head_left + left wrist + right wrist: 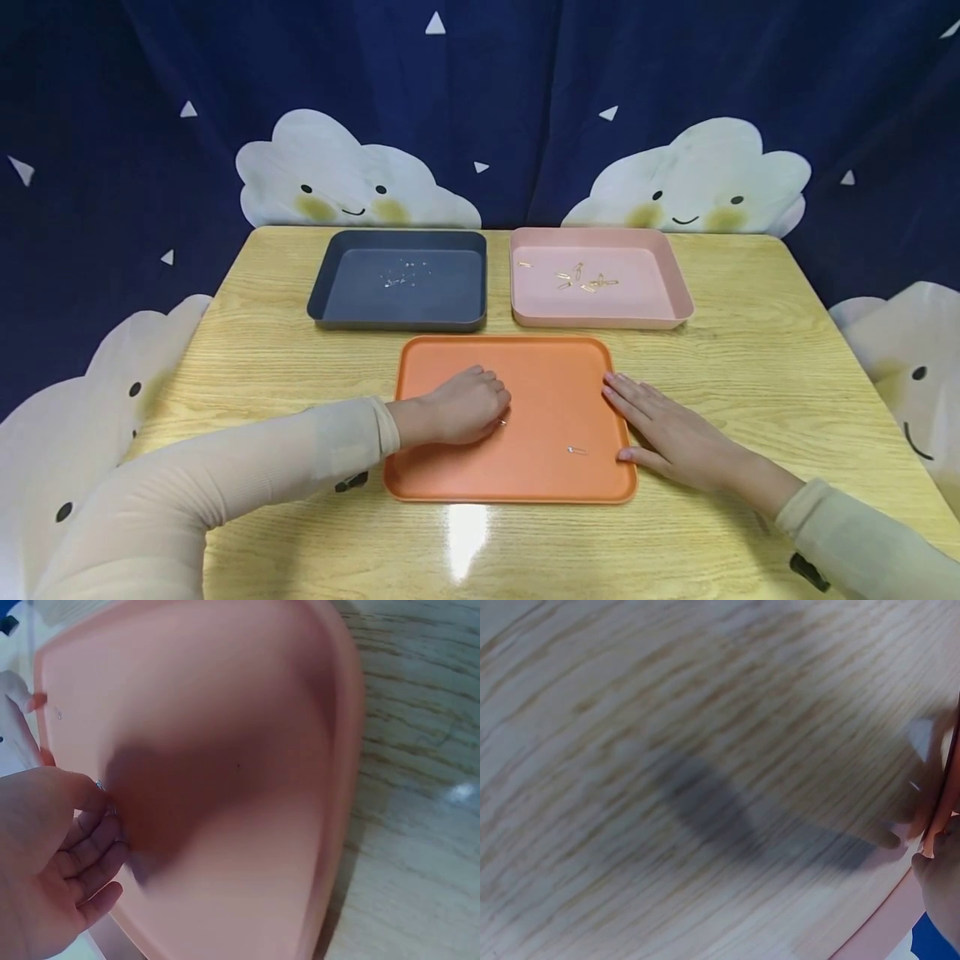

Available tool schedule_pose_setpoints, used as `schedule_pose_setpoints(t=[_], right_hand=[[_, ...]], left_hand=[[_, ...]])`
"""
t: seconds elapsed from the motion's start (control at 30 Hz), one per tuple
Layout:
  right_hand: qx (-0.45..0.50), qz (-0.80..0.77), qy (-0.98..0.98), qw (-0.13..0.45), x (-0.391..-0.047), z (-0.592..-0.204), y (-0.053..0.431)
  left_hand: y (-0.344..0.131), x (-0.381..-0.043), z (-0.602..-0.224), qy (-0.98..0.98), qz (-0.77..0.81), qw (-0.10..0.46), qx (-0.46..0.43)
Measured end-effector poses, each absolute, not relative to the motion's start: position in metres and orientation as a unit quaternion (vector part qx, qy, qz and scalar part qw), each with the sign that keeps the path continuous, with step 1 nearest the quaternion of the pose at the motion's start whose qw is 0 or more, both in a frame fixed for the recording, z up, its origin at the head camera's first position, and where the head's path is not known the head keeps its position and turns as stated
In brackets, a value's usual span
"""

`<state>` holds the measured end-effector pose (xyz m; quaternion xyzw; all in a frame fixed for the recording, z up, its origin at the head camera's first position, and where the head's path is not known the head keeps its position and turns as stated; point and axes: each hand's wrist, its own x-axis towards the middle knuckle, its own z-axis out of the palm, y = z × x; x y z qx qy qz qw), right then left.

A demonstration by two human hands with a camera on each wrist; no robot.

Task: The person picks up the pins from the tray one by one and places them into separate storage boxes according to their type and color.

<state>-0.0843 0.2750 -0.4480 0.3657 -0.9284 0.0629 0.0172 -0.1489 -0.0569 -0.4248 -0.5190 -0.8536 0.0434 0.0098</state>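
Over the orange tray (555, 375), my left hand (468, 407) pinches a small safety pin (502, 422) between thumb and forefinger. In the left wrist view the tip of that pin (99, 784) shows at the fingertips, with the other fingers loosely bent below. A second, silver safety pin (576, 451) lies on the tray's lower right part. My right hand (678, 437) rests at the tray's right rim, fingers extended over the edge. Only part of this right hand (941, 881) shows in the right wrist view, beside the rim.
Behind the orange tray stands a dark grey tray (330, 292) with several tiny silver pins. To its right, a pink tray (645, 287) holds several gold safety pins (588, 288). All stand on a wooden table (757, 350), with a blue cloud-patterned curtain (517, 100) behind.
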Motion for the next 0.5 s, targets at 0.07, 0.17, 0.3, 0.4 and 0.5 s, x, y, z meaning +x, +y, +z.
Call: schedule_pose_setpoints(t=[0.07,0.17,0.3,0.4,0.5], right_hand=[[0.366,0.066,-0.928,0.016,-0.0838,-0.4481,0.2750],[0.365,0.068,-0.928,0.013,-0.0836,-0.4488,0.2756],[0.364,0.069,-0.929,0.013,-0.0842,-0.4497,0.2771],[0.364,0.068,-0.929,0.012,-0.0848,-0.4503,0.2780],[0.365,0.070,-0.928,0.011,-0.0853,-0.4512,0.2781]], left_hand=[[-0.0570,-0.1488,-0.4263,-0.849,0.046,0.015,-0.525],[-0.0577,-0.1482,-0.4272,-0.842,0.039,0.029,-0.538],[-0.0589,-0.1471,-0.4264,-0.832,0.025,0.039,-0.553],[-0.0609,-0.1466,-0.4237,-0.830,0.013,0.034,-0.557],[-0.0649,-0.1479,-0.4198,-0.832,-0.002,0.035,-0.553]])
